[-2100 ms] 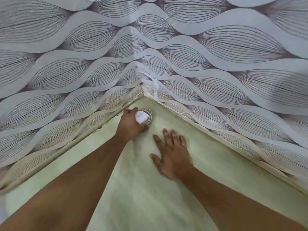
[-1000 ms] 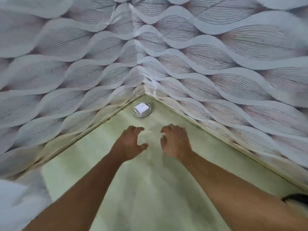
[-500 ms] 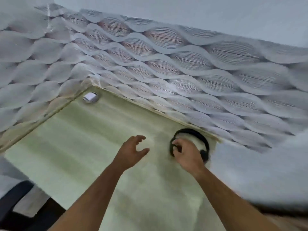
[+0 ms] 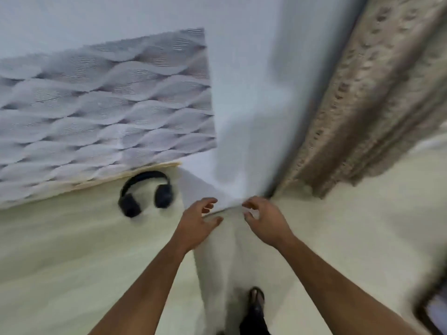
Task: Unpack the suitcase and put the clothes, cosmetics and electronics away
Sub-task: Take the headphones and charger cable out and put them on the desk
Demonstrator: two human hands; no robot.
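Black over-ear headphones [image 4: 145, 193] lie on the pale green tabletop [image 4: 60, 250] close to the patterned wall. My left hand [image 4: 199, 222] hovers to the right of the headphones, past the table's right edge, with fingers loosely curled and nothing in it. My right hand [image 4: 264, 221] hangs beside it, also loosely curled and holding nothing. The two hands are a short gap apart. The frame is blurred by motion.
Wave-patterned wallpaper [image 4: 96, 105] backs the table. A plain white wall [image 4: 242, 93] and a beige curtain [image 4: 362, 105] stand to the right. Below lie a pale floor [image 4: 350, 226] and my foot in a sandal [image 4: 256, 298]. A dark object [image 4: 435, 308] sits at the lower right edge.
The view has swung right, away from the white charger in the table's corner. My right hand has come off the headphones, and both hands have moved past the table's right edge.
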